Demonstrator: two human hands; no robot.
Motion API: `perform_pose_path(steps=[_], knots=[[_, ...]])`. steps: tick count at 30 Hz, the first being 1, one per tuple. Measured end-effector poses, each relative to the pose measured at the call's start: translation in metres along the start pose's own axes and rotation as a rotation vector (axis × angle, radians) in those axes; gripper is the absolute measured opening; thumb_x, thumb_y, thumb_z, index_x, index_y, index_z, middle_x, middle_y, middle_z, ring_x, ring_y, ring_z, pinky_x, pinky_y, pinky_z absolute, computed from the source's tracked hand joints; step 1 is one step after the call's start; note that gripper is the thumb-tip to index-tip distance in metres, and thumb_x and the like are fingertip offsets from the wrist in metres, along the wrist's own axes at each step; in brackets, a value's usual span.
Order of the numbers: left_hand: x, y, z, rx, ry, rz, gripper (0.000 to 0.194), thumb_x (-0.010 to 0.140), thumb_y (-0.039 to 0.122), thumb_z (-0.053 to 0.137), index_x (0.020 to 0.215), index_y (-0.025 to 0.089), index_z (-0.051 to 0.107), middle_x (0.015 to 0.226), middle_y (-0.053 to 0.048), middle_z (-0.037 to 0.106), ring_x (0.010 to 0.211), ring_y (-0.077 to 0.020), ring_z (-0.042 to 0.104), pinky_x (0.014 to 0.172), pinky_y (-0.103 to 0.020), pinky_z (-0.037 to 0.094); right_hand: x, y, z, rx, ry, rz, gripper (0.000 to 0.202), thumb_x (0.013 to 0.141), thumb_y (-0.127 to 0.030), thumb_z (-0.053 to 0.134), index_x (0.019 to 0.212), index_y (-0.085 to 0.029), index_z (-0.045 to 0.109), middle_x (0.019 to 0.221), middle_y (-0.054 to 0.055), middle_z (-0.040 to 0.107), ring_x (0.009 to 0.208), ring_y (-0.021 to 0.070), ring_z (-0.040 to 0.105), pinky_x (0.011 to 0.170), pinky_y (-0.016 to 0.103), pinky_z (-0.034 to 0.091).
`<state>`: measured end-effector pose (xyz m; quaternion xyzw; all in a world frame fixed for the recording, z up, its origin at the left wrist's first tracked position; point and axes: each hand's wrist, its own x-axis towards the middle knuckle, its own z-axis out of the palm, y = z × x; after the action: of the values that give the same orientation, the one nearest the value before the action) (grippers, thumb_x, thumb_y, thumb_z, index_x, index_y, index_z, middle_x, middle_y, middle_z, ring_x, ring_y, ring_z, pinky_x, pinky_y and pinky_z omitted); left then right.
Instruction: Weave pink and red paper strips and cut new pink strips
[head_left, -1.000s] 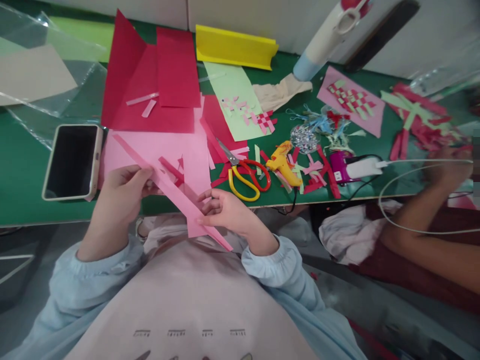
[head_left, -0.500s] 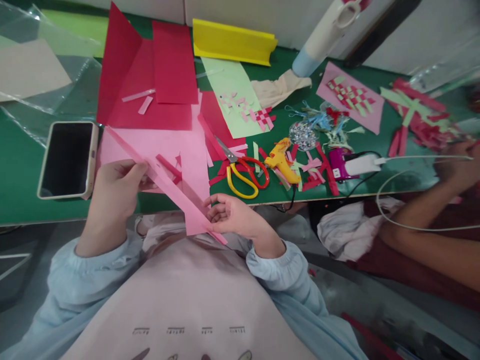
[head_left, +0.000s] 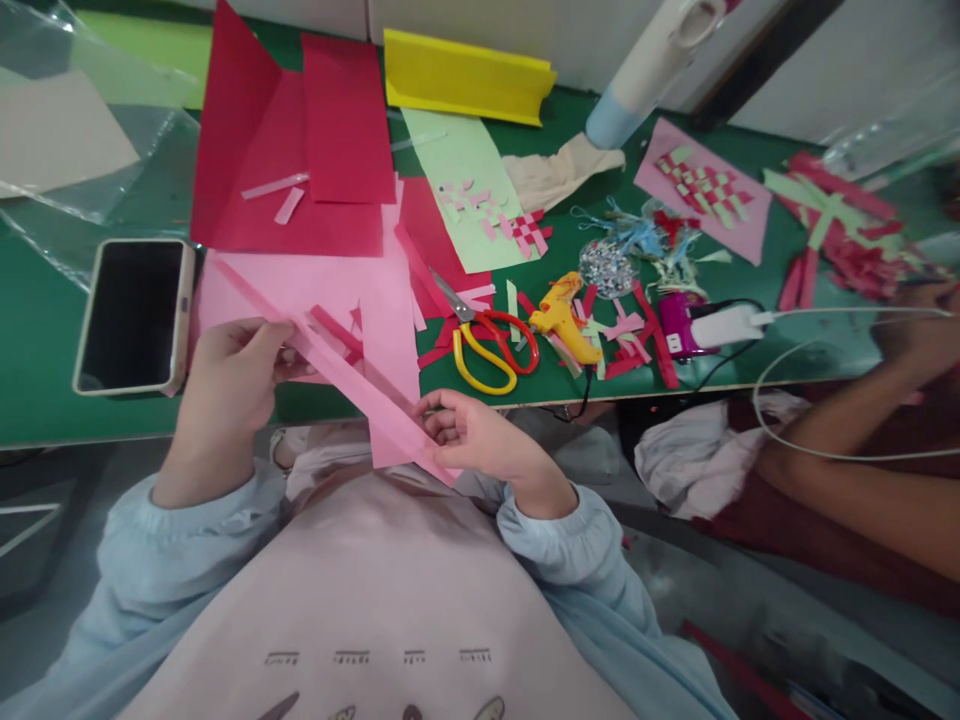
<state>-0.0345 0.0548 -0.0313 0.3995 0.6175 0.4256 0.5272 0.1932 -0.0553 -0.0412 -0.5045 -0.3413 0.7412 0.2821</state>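
A folded pink paper strip point(head_left: 349, 375) slants from the table down past its front edge. Near its upper part, my left hand point(head_left: 236, 385) pinches it between thumb and fingers. My right hand point(head_left: 480, 435) has its curled fingers on the strip's lower end, where a wider flap hangs down. Behind the strip lies a large pink sheet point(head_left: 300, 280) with red paper scraps on it. Scissors point(head_left: 480, 340) with yellow and red handles rest open to the right of the sheet. Beside them is a yellow glue gun point(head_left: 566, 320) among cut strips.
A phone point(head_left: 135, 315) lies left on the green table point(head_left: 37, 400). Red sheets point(head_left: 349, 120), a yellow folded sheet point(head_left: 465, 75) and a pale green sheet point(head_left: 465, 170) are behind. Woven paper point(head_left: 705, 190) is right. Another person's arm point(head_left: 840, 470) reaches in at the right.
My right hand has slid slightly right along the lower end of the pink strip. My left hand keeps its pinch in nearly the same place.
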Motion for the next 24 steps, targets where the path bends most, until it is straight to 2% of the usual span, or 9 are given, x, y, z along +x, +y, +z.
perform_pose_path(steps=[3,8,16,24], knots=[[-0.002,-0.001,0.004,-0.028,-0.011,-0.062,0.017,0.081,0.013,0.064,0.064,0.015,0.061,0.053,0.005,0.057,0.052,-0.0092,0.056,0.063,-0.028,0.061,-0.004,0.003,-0.003,-0.024,-0.006,0.011,0.043,0.063,-0.005,0.067,0.102,-0.018,0.055,0.075,-0.007,0.058,0.068,0.0064,0.057,0.063,0.019,0.044],[-0.002,-0.003,0.008,-0.030,-0.057,-0.102,0.016,0.079,0.016,0.065,0.063,0.014,0.064,0.055,0.002,0.062,0.051,-0.0113,0.060,0.059,-0.031,0.062,-0.012,0.011,-0.011,-0.057,-0.034,0.059,0.046,0.063,-0.007,0.067,0.105,-0.019,0.053,0.077,-0.007,0.059,0.070,0.0076,0.057,0.065,0.021,0.042],[0.006,-0.003,0.006,-0.021,-0.027,-0.078,0.012,0.074,0.016,0.070,0.064,0.013,0.064,0.054,0.003,0.061,0.049,-0.0084,0.058,0.052,-0.021,0.056,-0.022,0.027,-0.020,-0.024,-0.062,0.099,0.048,0.061,-0.007,0.065,0.105,-0.019,0.051,0.076,-0.008,0.058,0.067,0.0072,0.055,0.063,0.020,0.040],[0.015,-0.001,0.000,-0.018,0.037,-0.018,0.014,0.069,0.017,0.070,0.058,0.014,0.062,0.048,0.004,0.055,0.045,-0.0077,0.054,0.047,-0.018,0.051,-0.027,0.040,-0.027,-0.018,-0.043,0.136,0.050,0.059,-0.011,0.068,0.105,-0.021,0.050,0.078,-0.005,0.060,0.069,0.0100,0.056,0.062,0.022,0.040]])
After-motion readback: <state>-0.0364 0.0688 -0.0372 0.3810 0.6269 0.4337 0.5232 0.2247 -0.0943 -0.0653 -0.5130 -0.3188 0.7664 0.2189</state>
